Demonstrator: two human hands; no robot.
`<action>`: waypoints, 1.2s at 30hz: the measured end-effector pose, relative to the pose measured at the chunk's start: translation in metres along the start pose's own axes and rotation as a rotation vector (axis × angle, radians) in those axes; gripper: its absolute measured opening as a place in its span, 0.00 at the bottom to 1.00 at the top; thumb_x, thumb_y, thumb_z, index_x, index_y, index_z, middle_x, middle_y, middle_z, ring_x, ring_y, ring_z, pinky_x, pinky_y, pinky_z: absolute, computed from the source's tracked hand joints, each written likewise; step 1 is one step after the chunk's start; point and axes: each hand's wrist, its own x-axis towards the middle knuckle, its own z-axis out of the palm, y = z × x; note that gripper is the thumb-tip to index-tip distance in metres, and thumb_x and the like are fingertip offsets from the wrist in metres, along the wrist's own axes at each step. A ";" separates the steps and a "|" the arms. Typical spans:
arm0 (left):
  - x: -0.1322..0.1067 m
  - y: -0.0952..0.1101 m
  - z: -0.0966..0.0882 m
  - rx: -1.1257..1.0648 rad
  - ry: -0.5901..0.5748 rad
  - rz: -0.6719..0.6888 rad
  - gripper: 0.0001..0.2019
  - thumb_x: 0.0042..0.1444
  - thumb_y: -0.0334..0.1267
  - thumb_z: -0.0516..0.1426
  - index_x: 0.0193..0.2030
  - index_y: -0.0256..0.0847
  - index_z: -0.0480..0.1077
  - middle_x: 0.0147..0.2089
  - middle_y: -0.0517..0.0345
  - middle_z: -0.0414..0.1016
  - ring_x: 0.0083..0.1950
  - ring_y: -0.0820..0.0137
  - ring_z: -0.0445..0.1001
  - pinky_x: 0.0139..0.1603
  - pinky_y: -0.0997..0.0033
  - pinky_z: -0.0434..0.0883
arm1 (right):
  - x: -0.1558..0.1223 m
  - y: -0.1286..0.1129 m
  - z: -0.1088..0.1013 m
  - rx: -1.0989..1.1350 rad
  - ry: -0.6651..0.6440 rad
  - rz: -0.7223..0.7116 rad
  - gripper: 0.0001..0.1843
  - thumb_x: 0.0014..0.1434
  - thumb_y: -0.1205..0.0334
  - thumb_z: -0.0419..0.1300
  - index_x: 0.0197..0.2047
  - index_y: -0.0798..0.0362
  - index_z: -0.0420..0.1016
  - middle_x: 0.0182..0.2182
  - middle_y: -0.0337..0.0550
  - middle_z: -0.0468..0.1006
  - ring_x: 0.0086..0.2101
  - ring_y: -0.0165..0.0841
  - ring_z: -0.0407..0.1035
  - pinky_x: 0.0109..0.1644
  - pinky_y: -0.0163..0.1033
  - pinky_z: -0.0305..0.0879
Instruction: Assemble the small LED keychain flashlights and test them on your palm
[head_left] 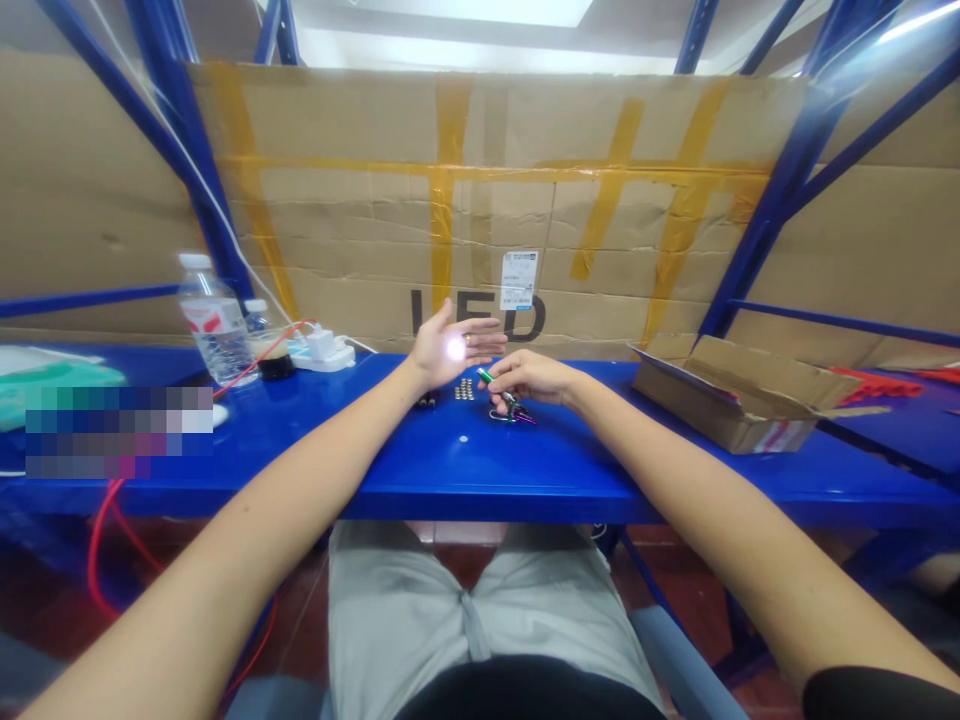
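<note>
My left hand point(450, 348) is raised over the table with its palm turned toward me and its fingers stretched out. A bright round spot of light falls on that palm. Between the fingertips of my right hand point(529, 380) is a small green flashlight point(487, 377), its front end toward the left palm. Under the right hand lie small items, one of them a purple tube point(523, 418); the hand partly hides them. Several small silver button cells point(463, 390) lie in rows on the table between the hands. A few dark bits point(426, 401) show beside the left wrist.
On the blue table point(480, 475), a water bottle point(214, 320), a dark-liquid bottle point(268, 345) and a white power strip point(322, 350) stand at the left. An open cardboard box point(742, 400) sits at the right. A large cardboard sheet point(360, 230) closes off the back.
</note>
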 end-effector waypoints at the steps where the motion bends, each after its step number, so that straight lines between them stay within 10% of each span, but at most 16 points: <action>1: 0.000 0.000 0.000 -0.006 -0.002 -0.003 0.44 0.61 0.69 0.41 0.65 0.33 0.69 0.56 0.33 0.78 0.61 0.46 0.74 0.64 0.45 0.65 | 0.000 0.000 0.000 0.004 0.003 -0.007 0.09 0.51 0.62 0.71 0.31 0.60 0.80 0.24 0.47 0.81 0.27 0.32 0.77 0.30 0.33 0.68; 10: 0.001 0.000 -0.002 -0.071 -0.005 -0.040 0.46 0.58 0.74 0.41 0.78 0.52 0.41 0.70 0.36 0.63 0.71 0.43 0.62 0.64 0.35 0.59 | 0.000 0.001 0.002 0.058 -0.070 0.006 0.15 0.51 0.55 0.73 0.30 0.60 0.79 0.25 0.47 0.81 0.27 0.33 0.76 0.33 0.37 0.73; 36: -0.002 0.002 0.003 -0.020 -0.008 -0.028 0.44 0.61 0.70 0.39 0.76 0.43 0.48 0.69 0.34 0.64 0.72 0.45 0.60 0.66 0.37 0.57 | 0.001 -0.003 0.002 0.179 0.097 0.138 0.05 0.56 0.69 0.67 0.36 0.62 0.80 0.24 0.47 0.80 0.24 0.33 0.76 0.30 0.37 0.76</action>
